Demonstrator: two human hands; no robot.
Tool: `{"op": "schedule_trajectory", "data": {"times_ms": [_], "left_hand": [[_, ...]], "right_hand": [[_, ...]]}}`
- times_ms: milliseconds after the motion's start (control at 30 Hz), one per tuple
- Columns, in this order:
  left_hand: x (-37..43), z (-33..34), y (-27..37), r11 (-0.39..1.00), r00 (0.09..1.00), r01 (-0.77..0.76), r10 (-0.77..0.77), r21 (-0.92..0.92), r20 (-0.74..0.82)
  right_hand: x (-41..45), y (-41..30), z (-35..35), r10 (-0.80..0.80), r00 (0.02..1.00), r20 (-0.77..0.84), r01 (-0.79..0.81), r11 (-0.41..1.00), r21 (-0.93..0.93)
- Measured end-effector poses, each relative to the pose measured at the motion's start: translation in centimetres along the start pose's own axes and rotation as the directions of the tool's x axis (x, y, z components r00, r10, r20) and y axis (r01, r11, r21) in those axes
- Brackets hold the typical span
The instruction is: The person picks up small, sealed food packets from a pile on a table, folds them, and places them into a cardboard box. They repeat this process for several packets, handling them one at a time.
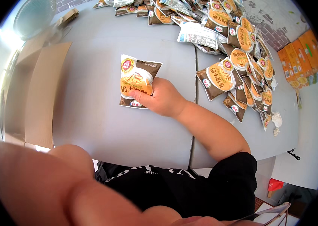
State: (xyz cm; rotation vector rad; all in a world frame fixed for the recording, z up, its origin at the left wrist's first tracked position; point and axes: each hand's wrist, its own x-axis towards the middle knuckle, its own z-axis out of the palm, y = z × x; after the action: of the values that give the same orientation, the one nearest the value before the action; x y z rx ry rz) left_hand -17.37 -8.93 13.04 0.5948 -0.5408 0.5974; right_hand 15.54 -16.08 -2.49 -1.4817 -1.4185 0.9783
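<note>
My right hand grips a soft brown-and-orange milk pouch above the grey table. The thumb presses on its printed front, and the other fingers are hidden behind it. Close to the camera, my left hand is a large blurred shape at lower left; its finger shape and anything it holds cannot be made out. To the right of the held pouch, a single pouch lies at the near edge of a heap of similar pouches.
An open cardboard box stands at the left, its flap folded outward. Crumpled white tissue lies right of the heap. Orange printed cartons stand at far right. A dark seam crosses the table. Behind the box is a round fan.
</note>
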Motion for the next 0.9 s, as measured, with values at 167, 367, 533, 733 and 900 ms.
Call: {"op": "schedule_trajectory", "data": {"times_ms": [167, 367, 533, 733, 900], "left_hand": [[2.2, -0.3, -2.6, 0.988, 0.997, 0.046, -0.054, 0.146, 0.049], [6.3, -5.3, -9.2, 0.426, 0.911, -0.331, 0.376, 0.842, 0.168], [8.2, -11.5, -11.9, -0.514, 0.978, -0.003, 0.179, 0.858, 0.11], [9.2, -12.4, -13.6, -0.692, 0.984, -0.099, -0.174, 0.715, -0.032], [8.6, -14.4, -14.0, -0.673, 0.961, 0.161, -0.059, 0.722, -0.269]], "right_hand": [[0.1, 0.6, 0.1, -0.038, 0.999, -0.009, 0.038, 0.999, -0.024], [-0.4, 0.0, 0.3, 0.004, 0.993, -0.117, 0.013, 0.989, 0.149], [-0.3, 0.1, 0.3, -0.051, 0.994, -0.092, 0.054, 0.998, 0.033], [-0.6, 0.2, -0.1, -0.252, 0.961, 0.116, 0.261, 0.963, -0.069], [-0.5, -0.9, 0.2, -0.191, 0.979, 0.078, 0.19, 0.982, 0.013]]}}
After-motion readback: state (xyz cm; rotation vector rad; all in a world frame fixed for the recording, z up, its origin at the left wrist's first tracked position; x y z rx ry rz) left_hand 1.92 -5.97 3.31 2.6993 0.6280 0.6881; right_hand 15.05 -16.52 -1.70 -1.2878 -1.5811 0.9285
